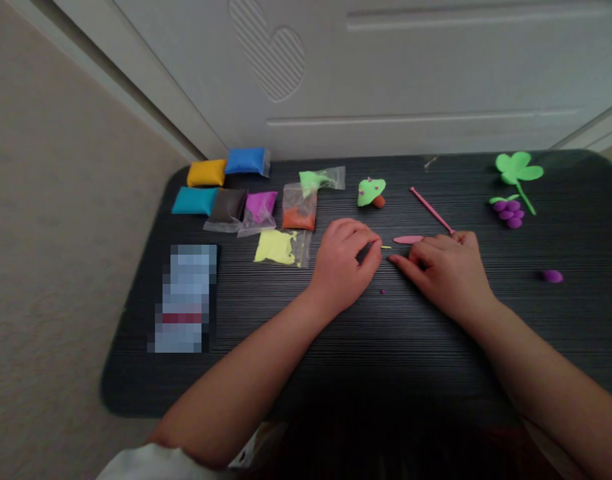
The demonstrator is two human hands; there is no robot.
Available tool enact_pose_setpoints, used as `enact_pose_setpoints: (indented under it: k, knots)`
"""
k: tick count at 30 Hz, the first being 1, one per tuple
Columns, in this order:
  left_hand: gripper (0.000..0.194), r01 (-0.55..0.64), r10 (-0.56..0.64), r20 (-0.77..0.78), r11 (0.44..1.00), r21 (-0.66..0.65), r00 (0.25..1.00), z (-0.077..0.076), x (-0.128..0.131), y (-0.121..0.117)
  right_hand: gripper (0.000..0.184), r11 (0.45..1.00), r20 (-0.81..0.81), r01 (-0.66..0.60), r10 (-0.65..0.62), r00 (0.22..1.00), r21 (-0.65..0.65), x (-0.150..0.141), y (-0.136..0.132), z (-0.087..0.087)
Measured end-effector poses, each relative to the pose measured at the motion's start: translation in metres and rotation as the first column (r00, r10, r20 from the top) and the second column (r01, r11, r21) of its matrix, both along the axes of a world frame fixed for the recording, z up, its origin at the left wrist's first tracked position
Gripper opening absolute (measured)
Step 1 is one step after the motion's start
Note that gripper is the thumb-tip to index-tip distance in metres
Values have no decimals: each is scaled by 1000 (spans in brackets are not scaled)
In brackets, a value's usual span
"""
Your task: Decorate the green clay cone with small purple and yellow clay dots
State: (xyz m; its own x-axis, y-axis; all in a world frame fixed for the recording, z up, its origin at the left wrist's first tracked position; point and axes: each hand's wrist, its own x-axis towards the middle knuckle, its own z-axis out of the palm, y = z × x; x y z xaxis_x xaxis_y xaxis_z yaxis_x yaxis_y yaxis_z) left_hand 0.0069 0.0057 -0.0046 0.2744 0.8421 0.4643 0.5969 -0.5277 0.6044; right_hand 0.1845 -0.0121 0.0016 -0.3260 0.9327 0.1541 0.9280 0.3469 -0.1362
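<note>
The thumb and forefinger of my left hand point(344, 263) are pinched together at the end of a thin yellow clay strip point(386, 247). My right hand point(446, 270) is closed over a pink clay knife point(407, 240), whose blade points left toward the strip; its handle is hidden under my fingers. A slim pink modelling stick point(431, 209) lies just beyond, one end touching or close to my right fingers. Between my wrists rests a tiny purple clay bit point(383, 291). Behind my hands sits a green clay mushroom point(371, 192) with pink dots and a brown stem.
Clay packets, including yellow point(275, 247), orange point(299, 217), light green point(313, 181), purple point(260, 208) and blue point(246, 161), lie left. A blurred rectangular object point(186, 298) is nearer. Rightward are a green clay clover point(519, 168), purple grapes point(509, 213) and a purple piece point(553, 276).
</note>
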Motion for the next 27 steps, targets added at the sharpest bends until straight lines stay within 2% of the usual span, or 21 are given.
enact_pose_setpoints:
  k: [8,18,24,27]
  knots:
    - [14,-2,2,-5,1000,4,1000,0,-1,0,36,999,24,-31,31,999,-10,-3,-2,0]
    - [13,8,-8,-6,1000,11,1000,-1,-1,0,34,997,-75,72,-72,995,-8,2,-1,2]
    - [14,2,-2,-19,1000,-1,1000,0,0,0,36,1000,-15,5,-5,1000,-13,-5,-2,-1]
    - [14,2,-2,-15,1000,-4,1000,0,0,0,34,999,33,37,-38,999,12,-3,-2,-1]
